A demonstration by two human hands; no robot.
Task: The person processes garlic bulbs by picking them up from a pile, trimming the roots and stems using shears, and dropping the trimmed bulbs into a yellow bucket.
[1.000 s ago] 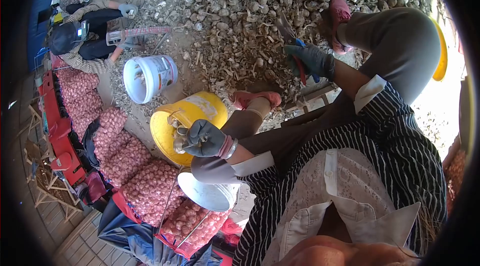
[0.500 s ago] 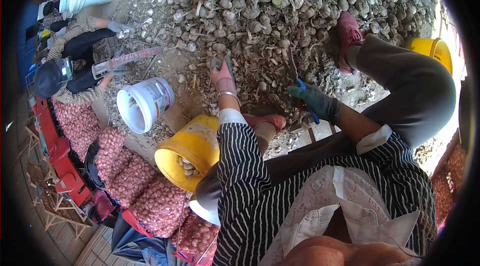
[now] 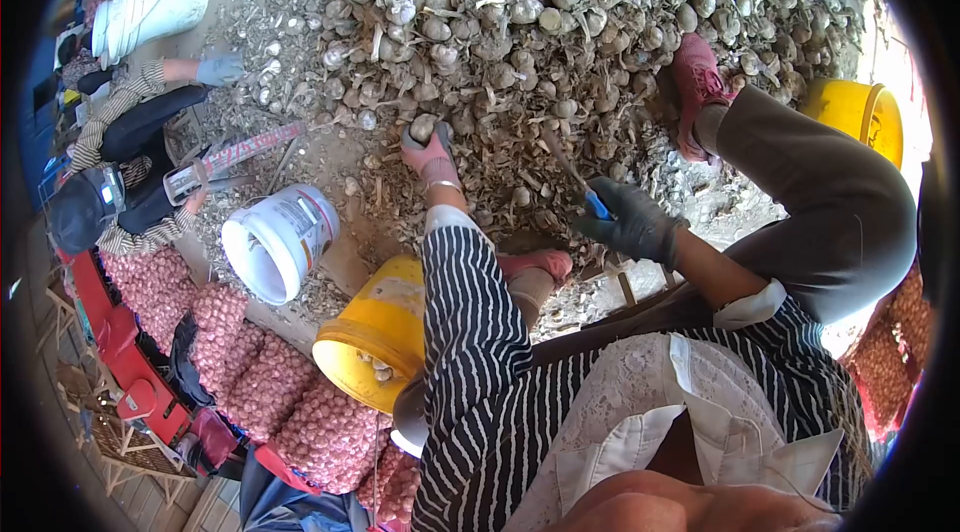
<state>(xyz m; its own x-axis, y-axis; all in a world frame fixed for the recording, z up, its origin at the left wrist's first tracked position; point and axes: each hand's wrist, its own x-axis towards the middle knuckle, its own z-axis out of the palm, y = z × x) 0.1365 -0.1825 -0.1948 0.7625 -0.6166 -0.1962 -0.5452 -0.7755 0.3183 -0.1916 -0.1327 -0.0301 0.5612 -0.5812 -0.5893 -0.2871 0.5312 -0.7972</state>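
My left hand (image 3: 430, 160), in a pink glove with grey fingers, is closed around a garlic bulb (image 3: 423, 127) at the near edge of the garlic heap (image 3: 520, 42). In my right hand (image 3: 640, 222), which wears a dark glove, is a blue-handled tool with a long narrow blade (image 3: 566, 160). The blade points up and left over the dry stalks and skins. Its exact kind is hard to make out. Below my left forearm, a yellow bucket (image 3: 385, 302) lies tilted with several bulbs inside.
A white bucket (image 3: 300, 222) lies tipped at left, near a co-worker (image 3: 130, 152) with gloved hands. Filled net sacks of garlic (image 3: 265, 382) line the lower left. Stacked white buckets (image 3: 160, 12) lie at upper left. Another yellow bucket (image 3: 850, 122) stands beyond my bent knee.
My left hand has moved slightly left and closed on a garlic bulb. The right hand has turned, and its blade now tilts left. The co-worker's glove has shifted up and left in view.
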